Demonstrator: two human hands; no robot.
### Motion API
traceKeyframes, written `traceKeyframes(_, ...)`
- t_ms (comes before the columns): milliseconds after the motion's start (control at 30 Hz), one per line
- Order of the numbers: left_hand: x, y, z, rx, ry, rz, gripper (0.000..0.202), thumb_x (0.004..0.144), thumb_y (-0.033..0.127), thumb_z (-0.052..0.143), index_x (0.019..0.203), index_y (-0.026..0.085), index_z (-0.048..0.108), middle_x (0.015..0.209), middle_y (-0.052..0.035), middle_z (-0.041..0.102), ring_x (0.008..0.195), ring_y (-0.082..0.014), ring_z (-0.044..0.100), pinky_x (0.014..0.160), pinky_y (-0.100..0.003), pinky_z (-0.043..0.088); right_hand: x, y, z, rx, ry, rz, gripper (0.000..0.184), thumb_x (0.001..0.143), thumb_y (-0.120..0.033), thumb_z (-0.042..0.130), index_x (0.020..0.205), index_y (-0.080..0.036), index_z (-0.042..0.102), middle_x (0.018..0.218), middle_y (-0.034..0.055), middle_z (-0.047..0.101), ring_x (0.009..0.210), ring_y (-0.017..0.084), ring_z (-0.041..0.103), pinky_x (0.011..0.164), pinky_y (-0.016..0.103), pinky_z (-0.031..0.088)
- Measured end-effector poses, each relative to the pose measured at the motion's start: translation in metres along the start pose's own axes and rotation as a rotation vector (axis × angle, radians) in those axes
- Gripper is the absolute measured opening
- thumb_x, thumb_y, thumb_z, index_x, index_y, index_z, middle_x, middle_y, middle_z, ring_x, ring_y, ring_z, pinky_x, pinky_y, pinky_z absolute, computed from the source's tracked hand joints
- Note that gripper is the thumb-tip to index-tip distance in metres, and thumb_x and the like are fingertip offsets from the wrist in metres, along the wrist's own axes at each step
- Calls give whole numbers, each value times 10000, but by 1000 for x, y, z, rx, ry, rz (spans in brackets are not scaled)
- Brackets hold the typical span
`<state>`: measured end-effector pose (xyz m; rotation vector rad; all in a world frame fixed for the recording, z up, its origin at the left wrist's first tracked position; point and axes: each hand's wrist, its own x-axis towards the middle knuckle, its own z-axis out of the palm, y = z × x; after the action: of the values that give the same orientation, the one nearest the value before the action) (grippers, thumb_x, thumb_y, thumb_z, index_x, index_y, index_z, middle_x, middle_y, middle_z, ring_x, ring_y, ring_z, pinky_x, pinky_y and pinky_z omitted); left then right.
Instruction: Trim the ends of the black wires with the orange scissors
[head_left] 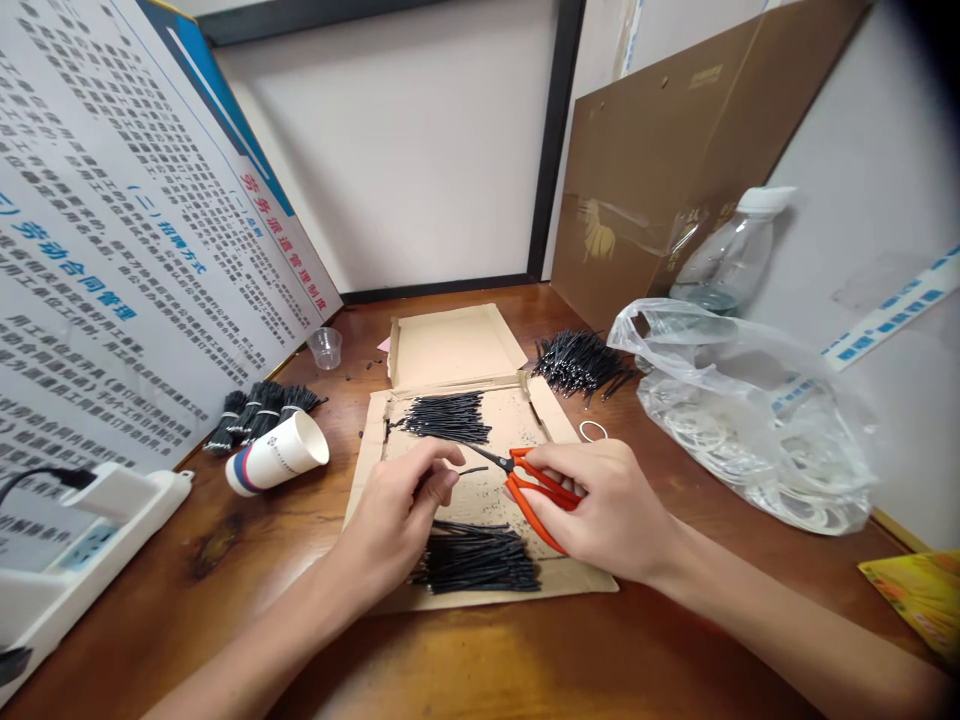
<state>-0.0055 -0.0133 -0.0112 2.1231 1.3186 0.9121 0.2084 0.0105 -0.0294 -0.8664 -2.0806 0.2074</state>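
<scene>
My left hand (405,495) pinches a short black wire (472,470) that sticks out to the right past the fingertips. In my right hand (600,500) is a pair of scissors (544,490) with orange-red handles and short dark blades. The blades point left, just above the wire's free end; I cannot tell whether they touch it. Both hands are over an opened cardboard box (495,495). One row of black wires (448,415) lies behind my hands on the cardboard, and a thicker pile of black wires (480,558) lies in front. Small dark clippings (491,500) are scattered between them.
Loose black wires with shiny ends (581,362) are heaped at the back right. A clear plastic bag (750,430) holds white rings, with a bottle (724,255) behind it. At left are a tipped paper cup (277,455), tied wire bundles (259,408), a clear cup (325,348) and a power strip (94,545).
</scene>
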Motion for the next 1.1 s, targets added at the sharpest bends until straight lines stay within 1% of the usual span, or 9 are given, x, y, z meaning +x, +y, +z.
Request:
traceKeyframes(133, 0, -2, -1, 23, 49, 101, 269, 935, 109, 396, 1051, 187, 626, 695, 5, 545, 640, -109, 496, 608, -240, 400, 0, 0, 0, 7, -4, 8, 163, 784, -203, 544, 671, -127, 633, 468, -41, 444, 415, 68, 303, 437, 222, 268)
traceKeyframes(200, -1, -3, -1, 17, 61, 125, 288, 935, 97, 375, 1045, 181, 628, 707, -2, 551, 644, -109, 508, 614, -244, 414, 0, 0, 1, 25, -13, 10, 158, 780, -208, 550, 677, -123, 635, 481, -32, 477, 414, 68, 323, 435, 220, 278)
traceKeyframes(333, -2, -3, 0, -24, 98, 32, 196, 945, 153, 390, 966, 160, 586, 735, -12, 574, 621, -107, 523, 601, -247, 435, 0, -1, 1, 57, -15, 9, 147, 777, -211, 565, 745, -103, 659, 565, 8, 586, 418, 68, 388, 443, 220, 307)
traceKeyframes(433, -2, 0, -1, -17, 101, -49, 159, 942, 194, 419, 950, 165, 575, 738, -13, 569, 632, -115, 513, 584, -246, 420, 0, -1, 0, 39, -26, 11, 148, 774, -212, 569, 742, -99, 660, 556, 10, 585, 418, 73, 400, 443, 225, 303)
traceKeyframes(500, -1, 2, -2, -4, 97, -72, 146, 936, 220, 448, 945, 169, 585, 732, -10, 562, 642, -119, 505, 570, -240, 397, -1, -1, -1, 31, -32, 16, 145, 775, -209, 567, 736, -102, 658, 534, 0, 562, 418, 74, 390, 445, 224, 301)
traceKeyframes(600, -1, 3, -3, 0, 86, -35, 157, 935, 223, 463, 941, 175, 612, 683, 5, 549, 621, -112, 493, 569, -235, 374, 0, -3, -1, 54, -21, 8, 136, 778, -194, 561, 730, -105, 652, 507, -23, 510, 420, 68, 361, 443, 214, 299)
traceKeyframes(767, -2, 2, -2, -39, 67, -25, 227, 966, 251, 411, 1004, 180, 623, 687, 1, 555, 645, -115, 510, 585, -236, 376, 0, -4, 0, 84, -6, -25, 129, 766, -183, 559, 705, -103, 638, 484, -42, 451, 418, 63, 330, 436, 209, 287)
traceKeyframes(967, -4, 4, -2, -78, 2, -10, 296, 985, 293, 363, 1126, 171, 594, 787, -31, 563, 668, -120, 492, 574, -241, 371, -2, -6, 0, 94, 5, -65, 136, 750, -162, 566, 770, -68, 662, 521, -7, 532, 424, 73, 369, 446, 225, 301)
traceKeyframes(1100, -6, 5, -2, -113, -25, -20, 280, 990, 277, 350, 1163, 202, 557, 699, -3, 528, 617, -110, 454, 542, -228, 341, -1, -7, 0, 91, -2, -67, 141, 754, -163, 566, 758, -59, 662, 508, -6, 520, 423, 74, 357, 442, 230, 297)
